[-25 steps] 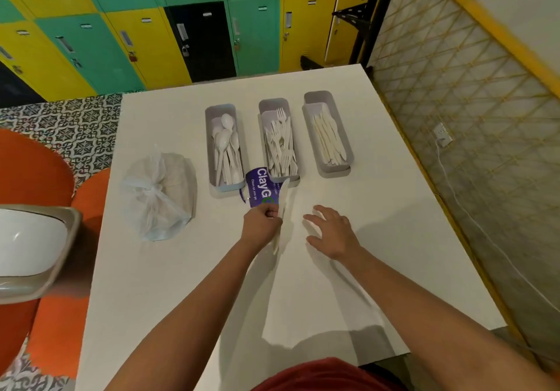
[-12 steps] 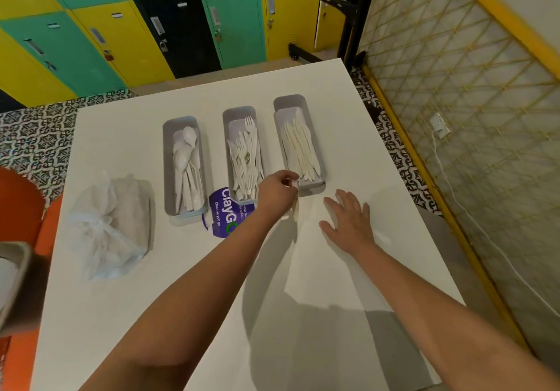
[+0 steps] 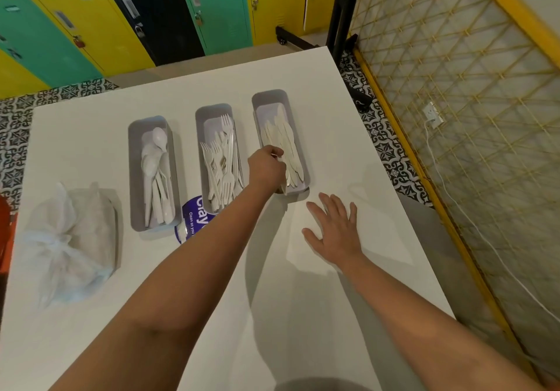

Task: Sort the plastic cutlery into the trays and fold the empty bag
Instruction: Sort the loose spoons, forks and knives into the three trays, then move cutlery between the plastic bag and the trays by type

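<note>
Head view was filled at its near edge by two bare forearms, stretched forward over a smooth white table. The right hand was laid flat, palm down, fingers straight and spread, on a clear flat bag that could barely be told from the tabletop. The left hand was reached further, across to the near end of the right tray, its fingers curled and pinched on a thin white plastic knife whose tip was seen hanging just below the hand, over the tray's near rim. A purple printed label was partly hidden under the left forearm, between the near ends of two trays. Three long grey trays with rounded corners were set side by side: white spoons were held in the left tray, white forks in the middle tray, and white knives in the right one. A crumpled, knotted translucent bag was seen well to the left of the trays. Beyond the table, patterned floor tiles and glossy green, yellow and black lockers were visible.
</note>
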Motion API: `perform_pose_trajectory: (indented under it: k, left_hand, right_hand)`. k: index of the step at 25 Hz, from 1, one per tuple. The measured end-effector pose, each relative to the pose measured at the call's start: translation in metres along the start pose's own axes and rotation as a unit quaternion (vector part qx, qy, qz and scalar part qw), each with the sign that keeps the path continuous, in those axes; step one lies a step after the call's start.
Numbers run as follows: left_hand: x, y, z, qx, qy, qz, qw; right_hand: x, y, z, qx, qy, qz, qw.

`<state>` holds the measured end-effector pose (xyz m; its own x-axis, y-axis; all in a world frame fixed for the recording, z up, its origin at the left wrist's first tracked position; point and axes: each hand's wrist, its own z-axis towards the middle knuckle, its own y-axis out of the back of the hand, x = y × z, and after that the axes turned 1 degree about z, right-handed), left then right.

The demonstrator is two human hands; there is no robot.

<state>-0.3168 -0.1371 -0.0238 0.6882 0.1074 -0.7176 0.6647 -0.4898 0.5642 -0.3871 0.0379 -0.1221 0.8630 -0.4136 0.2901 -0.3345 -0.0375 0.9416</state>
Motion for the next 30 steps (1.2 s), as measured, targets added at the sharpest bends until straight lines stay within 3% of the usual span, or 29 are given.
perform_pose_trajectory:
  k: [9, 16, 20, 30]
  left_hand:
    - [0.015, 0.004, -0.025, 0.014, -0.040, -0.028, 0.999]
    - [0.059, 0.054, -0.065, -0.051, -0.039, -0.045, 0.997]
    - [0.102, 0.096, -0.080, -0.147, -0.033, -0.045, 0.988]
    - [0.210, 0.196, -0.108, -0.314, 0.072, -0.014, 0.946]
  right_hand:
    - [-0.004, 0.000, 0.001, -0.002, -0.008, -0.004, 1.000]
    - [0.001, 0.003, -0.001, 0.013, -0.028, 0.010, 0.999]
    - [0.037, 0.003, -0.005, -0.031, 0.013, 0.066, 0.997]
    - [0.215, -0.005, -0.006, 0.105, 0.184, 0.189, 0.959]
